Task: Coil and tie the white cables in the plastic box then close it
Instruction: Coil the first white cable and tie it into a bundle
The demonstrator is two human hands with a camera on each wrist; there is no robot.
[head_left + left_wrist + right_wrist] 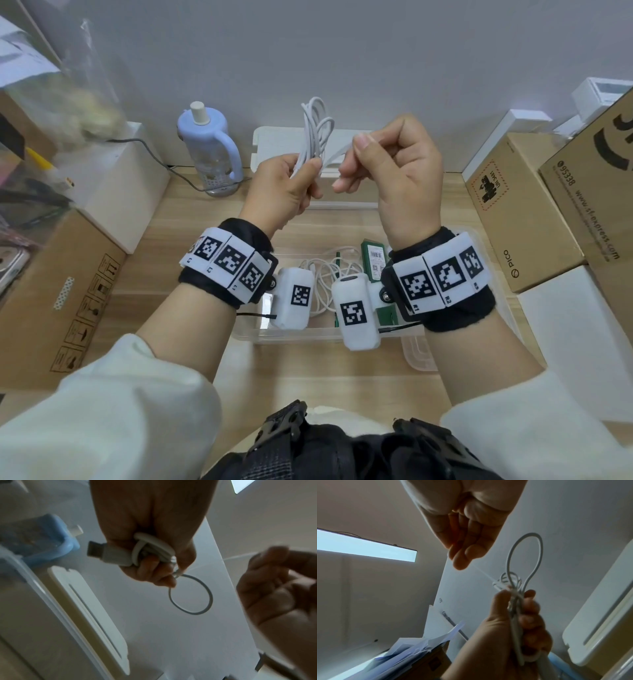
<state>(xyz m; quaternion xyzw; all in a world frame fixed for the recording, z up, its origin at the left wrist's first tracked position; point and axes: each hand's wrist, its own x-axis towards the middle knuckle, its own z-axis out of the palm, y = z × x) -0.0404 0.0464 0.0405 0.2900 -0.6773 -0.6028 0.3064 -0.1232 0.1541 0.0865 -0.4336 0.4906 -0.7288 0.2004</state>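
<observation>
at far left of the head view, brown cardboard boxes (51, 301) line the wooden desk (308, 383). a pale blue bottle (209, 147) stands upright near the back wall, left of the hands. the left hand (284, 186) is raised above the desk, fingers curled around a coiled white cable (313, 137); the coil loops project upward past the thumb. in the left wrist view a flat connector plug (102, 553) protrudes from the left side of this fist. a thin white tie (240, 557) runs taut from the bundle to the right hand (394, 174), which pinches it between thumb and bent fingers. behind the hands a white lid (284, 144) leans near the wall. below the wrists, the clear plastic box (489, 274) sits open on the desk, containing loose white cables (325, 270) and a green item (375, 257). more cardboard boxes (520, 212) stand at right
</observation>
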